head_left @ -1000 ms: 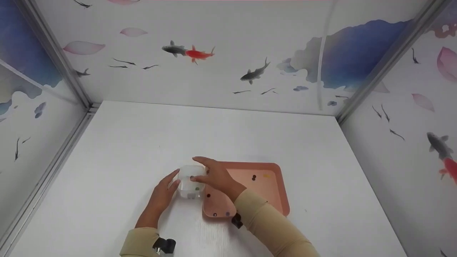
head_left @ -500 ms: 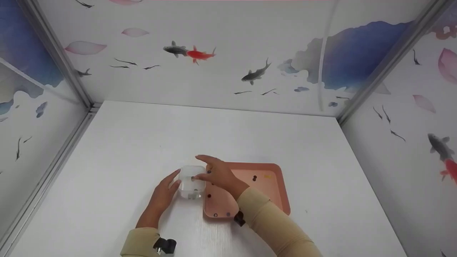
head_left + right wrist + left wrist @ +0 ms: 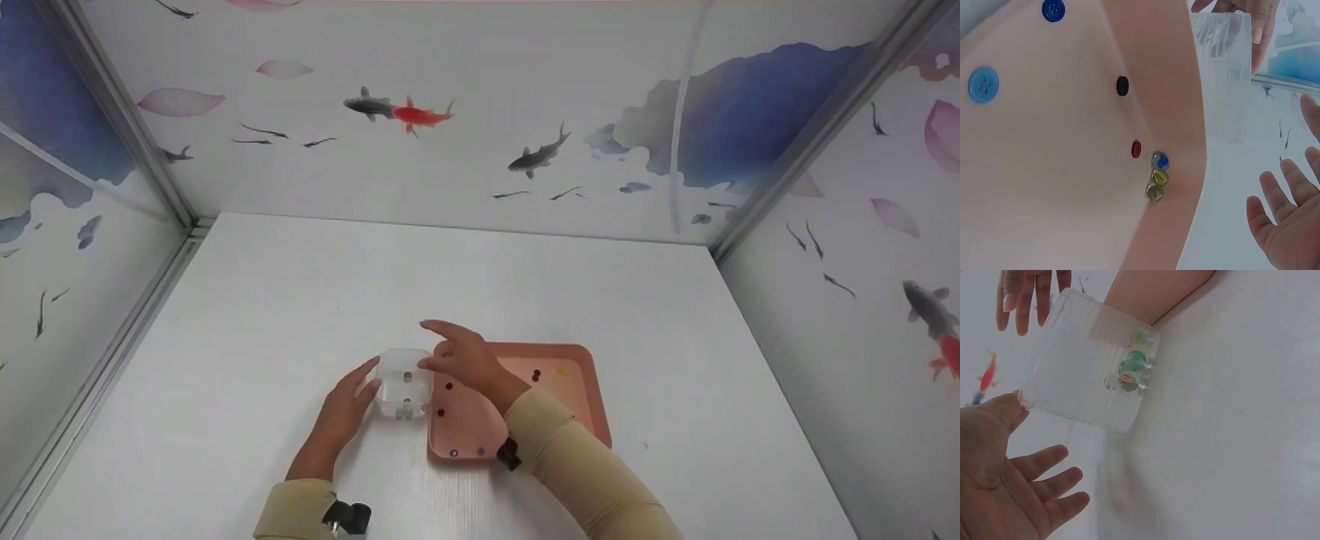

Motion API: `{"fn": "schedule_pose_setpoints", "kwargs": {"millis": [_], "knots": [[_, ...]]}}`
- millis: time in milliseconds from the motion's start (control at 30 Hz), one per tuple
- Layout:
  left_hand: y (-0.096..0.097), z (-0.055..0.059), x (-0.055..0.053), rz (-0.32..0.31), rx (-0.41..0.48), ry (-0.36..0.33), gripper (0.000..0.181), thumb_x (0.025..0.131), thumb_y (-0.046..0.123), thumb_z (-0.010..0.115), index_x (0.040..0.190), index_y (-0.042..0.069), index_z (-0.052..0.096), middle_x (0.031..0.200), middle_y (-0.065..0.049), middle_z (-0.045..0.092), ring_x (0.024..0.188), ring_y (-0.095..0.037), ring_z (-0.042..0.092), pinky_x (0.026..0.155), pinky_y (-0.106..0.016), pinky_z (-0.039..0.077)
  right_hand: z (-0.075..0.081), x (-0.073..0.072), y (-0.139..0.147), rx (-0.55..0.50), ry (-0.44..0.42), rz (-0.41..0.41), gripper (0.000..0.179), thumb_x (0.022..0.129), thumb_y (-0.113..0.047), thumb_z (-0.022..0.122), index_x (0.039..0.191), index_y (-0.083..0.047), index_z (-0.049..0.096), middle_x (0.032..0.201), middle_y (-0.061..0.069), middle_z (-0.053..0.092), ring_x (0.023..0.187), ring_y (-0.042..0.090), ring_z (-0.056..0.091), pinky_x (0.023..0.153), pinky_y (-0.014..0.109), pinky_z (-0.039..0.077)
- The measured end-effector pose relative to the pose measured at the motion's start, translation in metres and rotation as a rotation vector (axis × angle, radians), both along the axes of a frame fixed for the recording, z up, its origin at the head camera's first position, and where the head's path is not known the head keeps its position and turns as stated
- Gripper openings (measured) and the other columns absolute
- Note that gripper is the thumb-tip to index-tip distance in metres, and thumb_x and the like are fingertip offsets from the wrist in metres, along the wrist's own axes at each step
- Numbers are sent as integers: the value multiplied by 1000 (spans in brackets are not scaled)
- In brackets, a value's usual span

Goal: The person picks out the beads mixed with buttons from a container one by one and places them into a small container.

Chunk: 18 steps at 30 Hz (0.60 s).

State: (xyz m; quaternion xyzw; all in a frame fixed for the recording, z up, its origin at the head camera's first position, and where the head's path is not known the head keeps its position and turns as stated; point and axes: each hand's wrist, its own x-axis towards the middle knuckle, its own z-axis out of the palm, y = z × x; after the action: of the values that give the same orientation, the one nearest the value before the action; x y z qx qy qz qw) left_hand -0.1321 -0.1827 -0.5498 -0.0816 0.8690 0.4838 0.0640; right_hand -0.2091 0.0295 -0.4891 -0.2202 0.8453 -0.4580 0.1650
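A clear plastic box (image 3: pixel 394 394) stands left of the pink tray (image 3: pixel 596 405), with several glass marbles (image 3: pixel 1136 359) along its bottom. My left hand (image 3: pixel 341 409) touches the box's left wall with thumb and index finger; in the left wrist view its other fingers (image 3: pixel 1061 506) extend below, off the box. My right hand (image 3: pixel 469 364) hovers over the tray's left edge beside the box, fingers spread and holding nothing. In the right wrist view, three marbles (image 3: pixel 1159 178) lie against the tray's wall near a red button (image 3: pixel 1136 149) and a black button (image 3: pixel 1122 85).
A light blue button (image 3: pixel 983 85) and a dark blue button (image 3: pixel 1053 10) lie further along the tray. A yellow piece (image 3: pixel 563 372) and dark pieces (image 3: pixel 536 374) sit toward its far right. White table (image 3: pixel 300 285) surrounds everything, with patterned panels behind and at both sides.
My right hand has drawn back rightward from over the box to the tray's left edge. Marbles inside the box have shifted slightly. The left hand stays in place.
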Motion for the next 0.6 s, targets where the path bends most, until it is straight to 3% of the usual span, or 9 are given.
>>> {"fn": "schedule_pose_setpoints", "kwargs": {"millis": [133,233,333,600], "knots": [[0,0,0,-1,1,6,49,103,30,45,150,17,37,155,-15,33,143,-38,24,117,-55,20,1,-2,3,-47,-58,-21,66,86,-29,74,145,-25,45,105,10,68,96,19,67,86,35,56],[0,1,0,0,1,12,49,103,31,45,149,16,37,154,-15,33,143,-38,25,117,-54,20,2,-3,4,-61,-43,-23,66,86,-29,74,145,-22,46,128,10,60,108,23,65,94,39,53],[-1,1,1,-2,2,24,49,103,30,46,149,16,38,154,-17,34,142,-40,25,117,-56,20,2,-5,6,-54,-15,-27,64,87,-28,73,145,-20,46,140,9,52,112,24,63,98,41,50],[-1,1,2,-15,9,38,50,103,32,46,149,15,38,153,-17,34,142,-40,26,117,-55,21,1,-10,13,-16,64,-43,60,88,-27,72,143,-18,49,138,7,54,135,26,43,107,45,42]]}}
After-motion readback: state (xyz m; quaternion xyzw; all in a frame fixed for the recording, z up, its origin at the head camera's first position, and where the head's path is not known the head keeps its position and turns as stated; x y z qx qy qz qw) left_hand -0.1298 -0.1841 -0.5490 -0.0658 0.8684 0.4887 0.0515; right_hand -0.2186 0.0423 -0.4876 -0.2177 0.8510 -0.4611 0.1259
